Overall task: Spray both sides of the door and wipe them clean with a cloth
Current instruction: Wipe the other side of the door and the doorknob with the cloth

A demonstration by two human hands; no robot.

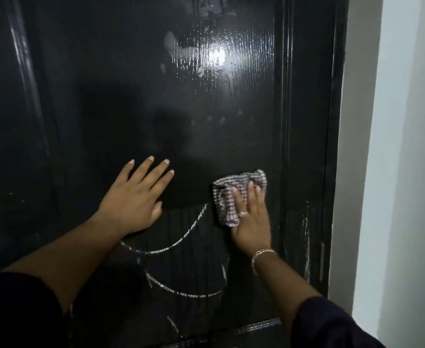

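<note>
Right hand (253, 219), fingers together, presses checked cloth (234, 194) on black door (131, 96); left hand (136, 199) flat, fingers apart

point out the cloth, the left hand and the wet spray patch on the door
cloth (234, 189): head view, on the checked fabric above the fingertips.
left hand (133, 197): head view, back of the hand, flat on the door.
wet spray patch (206, 59): head view, on the glossy droplets beside the light's glare.

We wear dark sleeves (332, 325) pushed up our arms. Our right hand (253, 222) has a ring (243, 214), and a gold bracelet (261, 254) sits on the wrist.
</note>
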